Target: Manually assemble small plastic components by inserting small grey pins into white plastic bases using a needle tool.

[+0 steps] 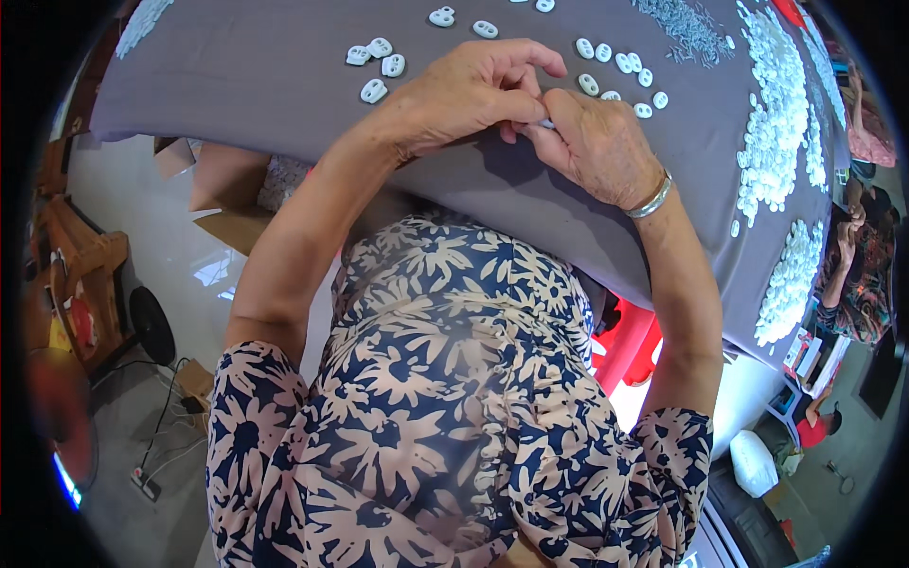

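Hands meet over the near edge of the tabletop [284,123], which is draped in a grey cloth. The left hand [473,90] is curled, its fingertips [530,99] pinched together against those of the right hand [597,142], and between them shows a small white piece [546,123] — both hands are closed on it, thumb and forefingers pressed tight, though most of the piece is hidden by the fingers. A silver bangle [653,197] sits on the right wrist.

Beyond the hands, toward the middle of the tabletop, lie loose white plastic parts with two holes: a cluster of four [377,64] just past the left hand, a pair [464,23] nearer the far edge, and a scatter of smaller oval ones [620,71] just past the right hand. Further toward the far right corner there is a heap of thin metal pins [686,28], and along the right edge a long spread of white pieces [781,123] runs down to the near right corner, where another white heap [791,279] lies.

The person wears a dark blue dress with pale flowers [445,379]. Under the tabletop's left end cardboard boxes [222,189] sit on the pale floor, and a red stool [630,346] shows below the near edge. At the right edge — well apart from the work — another person's arm [852,284] is in view.
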### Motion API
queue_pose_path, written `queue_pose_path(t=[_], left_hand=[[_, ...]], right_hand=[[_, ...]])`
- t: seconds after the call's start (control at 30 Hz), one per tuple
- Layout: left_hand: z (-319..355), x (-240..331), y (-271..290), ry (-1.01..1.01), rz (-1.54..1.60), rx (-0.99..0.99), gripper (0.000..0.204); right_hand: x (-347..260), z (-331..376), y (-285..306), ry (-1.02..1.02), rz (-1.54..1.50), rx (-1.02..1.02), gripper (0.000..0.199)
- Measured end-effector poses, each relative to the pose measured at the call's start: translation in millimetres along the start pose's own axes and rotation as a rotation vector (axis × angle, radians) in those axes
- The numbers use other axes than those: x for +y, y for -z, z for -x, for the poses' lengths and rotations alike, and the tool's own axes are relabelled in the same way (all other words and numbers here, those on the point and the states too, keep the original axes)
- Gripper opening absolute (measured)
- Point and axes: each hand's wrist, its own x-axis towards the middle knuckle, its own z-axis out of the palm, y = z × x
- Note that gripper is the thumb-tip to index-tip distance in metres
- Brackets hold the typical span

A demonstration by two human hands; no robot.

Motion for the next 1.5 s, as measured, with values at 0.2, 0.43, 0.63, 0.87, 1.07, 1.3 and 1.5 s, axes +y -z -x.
queue_pose_path(t=[0.2, 0.43, 0.63, 0.87, 1.07, 1.3, 1.5], left_hand=[[-0.5, 4.0, 3.2, 0.046, -0.042, -0.079, 0.040], [-0.3, 3.6, 1.6, 0.001, -0.036, 0.040, 0.028], [10.2, 35.4, 44.6, -0.032, -0.466, 0.233, 0.013], [23.0, 28.0, 109.2, 0.020, -0.999, 0.417, 0.017], [26.2, 28.1, 115.3, -0.059, -1.153, 0.510, 0.019], [8.7, 27.1, 81.0, -0.411, -0.862, 0.810, 0.019], [4.3, 35.0, 34.5, -0.307, -0.043, 0.738, 0.033]], right_hand=[[2.5, 1.3, -1.9, 0.021, -0.038, 0.019, 0.022], [3.8, -3.7, 2.9, 0.019, -0.039, 0.075, 0.019], [21.6, 1.9, 27.9, -0.385, -0.206, 0.392, 0.013], [60.8, 9.3, 34.0, -0.513, -0.172, 0.447, 0.012], [75.1, 13.3, 27.7, -0.508, -0.271, 0.396, 0.010], [53.6, 2.9, 27.6, -0.577, -0.342, 0.295, 0.010], [43.0, -25.6, 35.0, -0.424, -0.422, 0.184, 0.008]])
